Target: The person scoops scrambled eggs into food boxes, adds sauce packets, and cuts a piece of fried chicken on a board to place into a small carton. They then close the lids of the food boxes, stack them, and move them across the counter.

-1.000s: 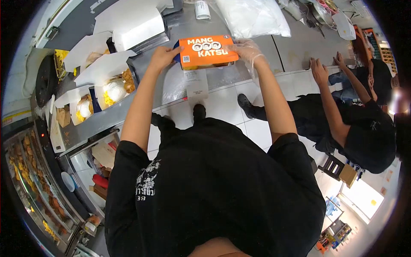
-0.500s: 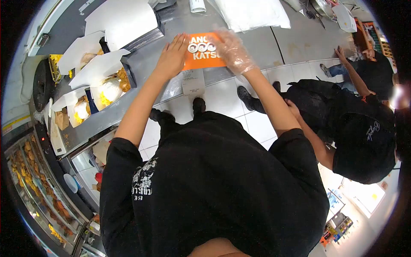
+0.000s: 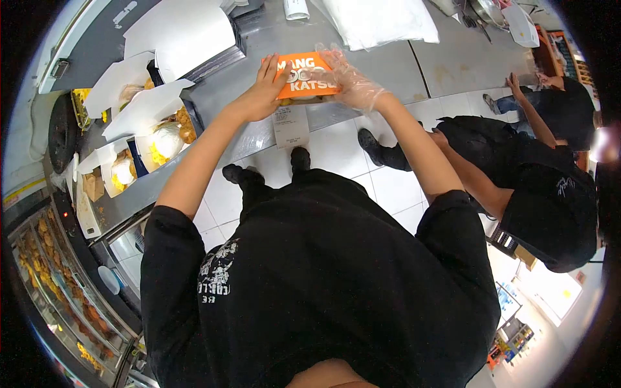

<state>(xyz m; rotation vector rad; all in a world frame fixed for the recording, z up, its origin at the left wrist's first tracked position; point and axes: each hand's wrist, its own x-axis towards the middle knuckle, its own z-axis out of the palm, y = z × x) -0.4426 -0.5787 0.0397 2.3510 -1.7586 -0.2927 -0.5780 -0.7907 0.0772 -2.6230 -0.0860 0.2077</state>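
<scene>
An orange takeaway box (image 3: pixel 304 81) with white lettering lies on the steel counter in front of me. Its lid is over it, and some contents show at the near edge, which is partly open. My left hand (image 3: pixel 264 94), bare, grips the left side with its fingers on the lid. On the opposite side my right hand (image 3: pixel 352 84), in a clear plastic glove, holds the right edge, its fingers reaching over the lid. A printed receipt (image 3: pixel 291 127) hangs over the counter's front edge, just below the box.
Open food boxes (image 3: pixel 167 139) with rice and yellow bits stand at the left. Behind them lies a stack of flat white cartons (image 3: pixel 197 35). A white plastic bag bundle (image 3: pixel 378 22) is at the back. Co-workers in black (image 3: pixel 543 207) stand at the right.
My hands have shifted on the orange box. Its top now tilts so that the near edge shows a gap with contents. The fingers of my left hand have curled more round its side.
</scene>
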